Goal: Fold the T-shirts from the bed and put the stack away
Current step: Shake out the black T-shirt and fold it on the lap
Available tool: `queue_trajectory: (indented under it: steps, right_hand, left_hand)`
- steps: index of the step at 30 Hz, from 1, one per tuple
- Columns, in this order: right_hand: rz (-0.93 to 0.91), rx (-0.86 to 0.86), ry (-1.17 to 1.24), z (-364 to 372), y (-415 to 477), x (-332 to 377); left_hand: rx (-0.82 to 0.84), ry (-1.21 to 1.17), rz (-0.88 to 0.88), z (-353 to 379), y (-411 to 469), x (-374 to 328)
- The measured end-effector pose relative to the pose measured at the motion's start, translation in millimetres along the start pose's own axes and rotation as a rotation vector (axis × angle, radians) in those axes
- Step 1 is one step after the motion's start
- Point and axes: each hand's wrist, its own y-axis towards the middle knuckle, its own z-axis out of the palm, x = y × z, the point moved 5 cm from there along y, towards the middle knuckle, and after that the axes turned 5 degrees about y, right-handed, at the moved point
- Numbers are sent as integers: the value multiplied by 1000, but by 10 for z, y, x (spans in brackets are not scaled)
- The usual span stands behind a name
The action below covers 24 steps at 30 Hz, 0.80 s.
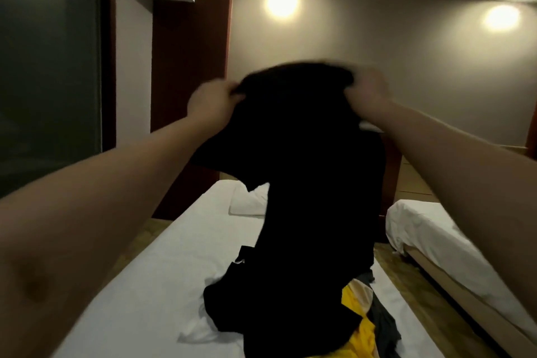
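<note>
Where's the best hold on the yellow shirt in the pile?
Judging from this view, take the yellow shirt by its exposed right edge, coming from the right and above. The black T-shirt, held up by both hands, drapes over its left part.

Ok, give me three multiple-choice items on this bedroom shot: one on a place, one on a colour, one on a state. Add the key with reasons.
1. Where is the pillow?
A. At the far end of the bed
B. On the floor
C. On the second bed

2. What colour is the garment showing beside the black T-shirt in the pile?
A. Red
B. Yellow
C. Blue

3. How is the black T-shirt held?
A. Lying folded flat
B. By one hand only
C. Lifted by both hands, lower part trailing onto the pile

Key:
1 A: it lies on the white sheet towards the wall.
2 B: bright yellow cloth shows at the pile's right.
3 C: the left hand and right hand grip its top edge.
</note>
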Motion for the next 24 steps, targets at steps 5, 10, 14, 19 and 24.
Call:
queue_trajectory:
  steps: [5, 10, 14, 19, 24]
  right_hand:
    - [56, -159, 219, -228, 13, -126]
    - [-15, 153, -29, 252, -290, 11]
    - [23, 47, 64, 138, -357, -250]
    - [39, 256, -54, 384, -630, -386]
    - [106, -37, 142, 151, -606, -426]
  left_hand:
    - [-176, -68, -57, -209, 20, 25]
    - [95, 121, 103, 471, -510, -136]
    - [-33, -19, -12, 390, -596, 185]
    - [538, -27, 62, 623, -633, 338]
    - [188, -211, 118, 175, -395, 323]
